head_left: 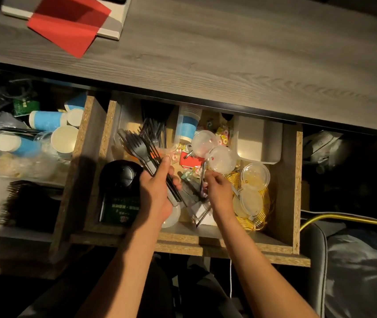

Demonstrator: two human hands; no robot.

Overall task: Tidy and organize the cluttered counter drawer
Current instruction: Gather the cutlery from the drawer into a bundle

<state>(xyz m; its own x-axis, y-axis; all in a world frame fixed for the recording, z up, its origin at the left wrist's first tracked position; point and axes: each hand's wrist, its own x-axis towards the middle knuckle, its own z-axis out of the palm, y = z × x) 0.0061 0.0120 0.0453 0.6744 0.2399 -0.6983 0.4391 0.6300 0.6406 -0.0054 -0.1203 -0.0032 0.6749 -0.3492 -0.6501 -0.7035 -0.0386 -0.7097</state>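
Black plastic forks (147,152) are held as a bundle in the left hand (156,191), its fingers curled around the handles, above the open drawer (296,191). Right hand (217,188) pinches a thin metal utensil (203,177) among the clutter, beside a gold wire basket (264,216).

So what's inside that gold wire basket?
The gold wire basket holds clear round plastic lids and a small clear container at its far end. Whatever lies beneath the lids is covered, and the right hand hides the basket's left edge.
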